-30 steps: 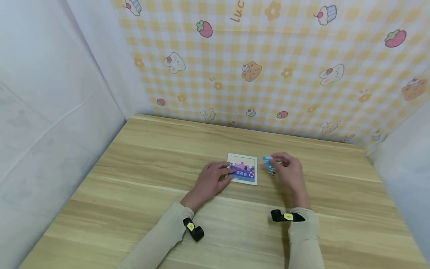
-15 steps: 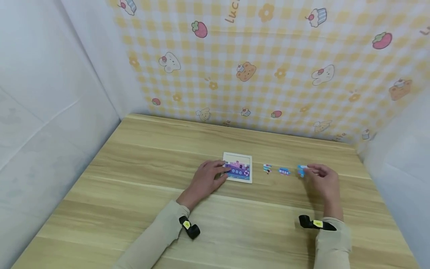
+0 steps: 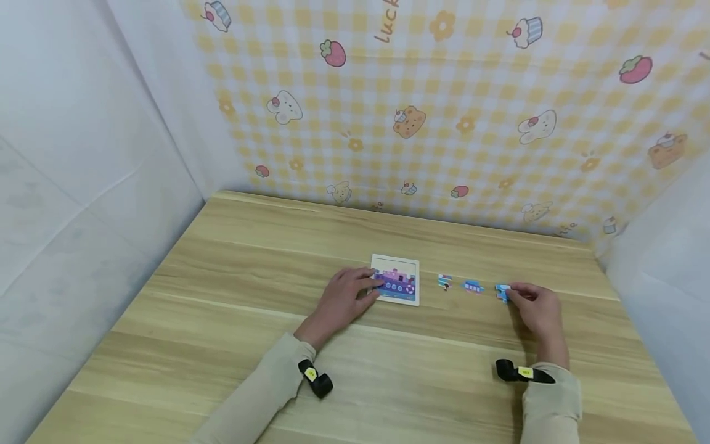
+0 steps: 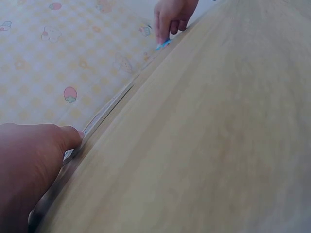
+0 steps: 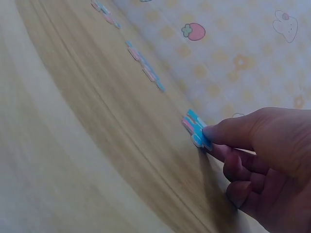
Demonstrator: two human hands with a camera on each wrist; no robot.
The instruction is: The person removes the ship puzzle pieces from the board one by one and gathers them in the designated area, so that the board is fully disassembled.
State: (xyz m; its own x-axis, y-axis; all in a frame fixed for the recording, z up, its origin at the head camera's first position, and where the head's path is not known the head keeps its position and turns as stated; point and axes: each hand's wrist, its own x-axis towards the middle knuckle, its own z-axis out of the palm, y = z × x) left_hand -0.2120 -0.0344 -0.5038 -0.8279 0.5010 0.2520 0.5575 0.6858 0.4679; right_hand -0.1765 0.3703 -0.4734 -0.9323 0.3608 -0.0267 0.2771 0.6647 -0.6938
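A square jigsaw puzzle tray (image 3: 395,259) with a white border lies on the table. Pieces showing a purple and pink boat fill its lower part, while its upper strip shows pale backing. My left hand (image 3: 345,300) rests at the tray's left edge, fingers reaching over the border and thumb at the near left side. To the right, my right hand (image 3: 538,310) pinches a blue jigsaw puzzle piece (image 5: 196,130) between thumb and fingers, low at the tabletop. Between tray and right hand lie two loose pieces, one striped (image 3: 445,282) and one blue with white windows (image 3: 473,287).
The wooden table (image 3: 388,382) meets a yellow checked cloth (image 3: 355,123) along its back edge. White sheets hang at the left (image 3: 83,185) and right sides. Each beige sleeve carries a black strap with a small camera.
My right hand has moved right from beside the tray, spreading the pieces into a row, and still pinches the rightmost one. My left hand stays at the tray.
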